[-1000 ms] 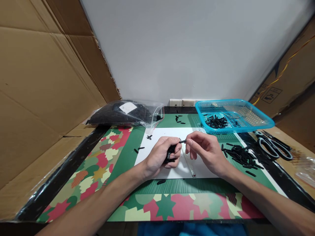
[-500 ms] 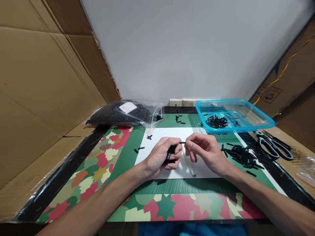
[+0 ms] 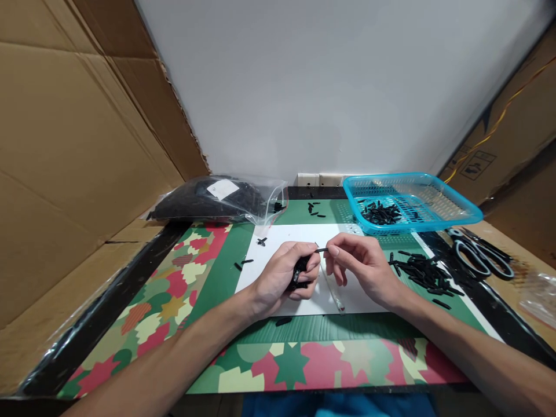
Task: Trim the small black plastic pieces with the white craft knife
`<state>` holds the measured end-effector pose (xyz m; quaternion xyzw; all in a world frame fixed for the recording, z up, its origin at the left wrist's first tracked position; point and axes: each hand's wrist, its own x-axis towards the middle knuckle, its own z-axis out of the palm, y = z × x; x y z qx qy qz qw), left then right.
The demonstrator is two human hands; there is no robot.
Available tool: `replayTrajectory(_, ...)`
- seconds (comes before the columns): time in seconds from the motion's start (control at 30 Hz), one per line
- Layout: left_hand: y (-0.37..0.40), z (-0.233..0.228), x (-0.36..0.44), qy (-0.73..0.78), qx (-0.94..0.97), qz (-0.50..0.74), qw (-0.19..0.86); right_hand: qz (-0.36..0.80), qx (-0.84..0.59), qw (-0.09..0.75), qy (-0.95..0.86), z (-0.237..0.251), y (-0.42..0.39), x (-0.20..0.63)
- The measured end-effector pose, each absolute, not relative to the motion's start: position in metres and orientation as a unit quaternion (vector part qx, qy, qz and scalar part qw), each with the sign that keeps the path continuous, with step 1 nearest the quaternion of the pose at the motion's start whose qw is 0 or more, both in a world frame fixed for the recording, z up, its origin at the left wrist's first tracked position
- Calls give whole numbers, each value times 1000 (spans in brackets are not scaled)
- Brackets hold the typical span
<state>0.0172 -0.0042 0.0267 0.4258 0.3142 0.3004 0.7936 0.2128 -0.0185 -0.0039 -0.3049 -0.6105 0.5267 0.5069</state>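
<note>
Pinched black piece [image 3: 322, 250] points left-right, nearly level.

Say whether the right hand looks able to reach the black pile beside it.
Likely yes: the black pile lies uncovered beside the right hand, though that hand pinches a black piece.

The left hand [image 3: 278, 275] and right hand [image 3: 367, 263] are bare and slim-fingered; the forearms [image 3: 186, 353], slender and smoothly tapered, are bare as far as they show. Bright blue cloth [image 3: 339, 405], softly creased, shows below the near edge of the table [image 3: 504, 313].
</note>
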Motion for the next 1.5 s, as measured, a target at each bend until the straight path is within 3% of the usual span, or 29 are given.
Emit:
replayTrajectory(0.47, -4, 27, 18, 324, 423, 299, 792, 498, -318, 508, -627, -4, -19, 215)
replayTrajectory(0.57, -3, 28, 20, 332, 418, 295, 793, 338, -370, 521, -691, 1, -17, 222)
replayTrajectory(0.7, -2, 30, 21, 354, 385, 308, 795, -47, -490, 471, -732, 8, -1, 248)
replayTrajectory(0.83, 1, 29, 18, 349, 356, 311, 809, -172, -604, 376, -682, 11, 20, 281)
replayTrajectory(1.03, 1, 24, 14, 328, 359, 299, 821, -95, -519, 422, -737, 6, 15, 273)
replayTrajectory(1.2, -2, 21, 17, 380, 368, 258, 809, 103, -352, 408, -836, 7, -11, 224)
replayTrajectory(1.5, -5, 13, 30, 443, 397, 296, 747, 318, -354, 404, -781, 12, -7, 213)
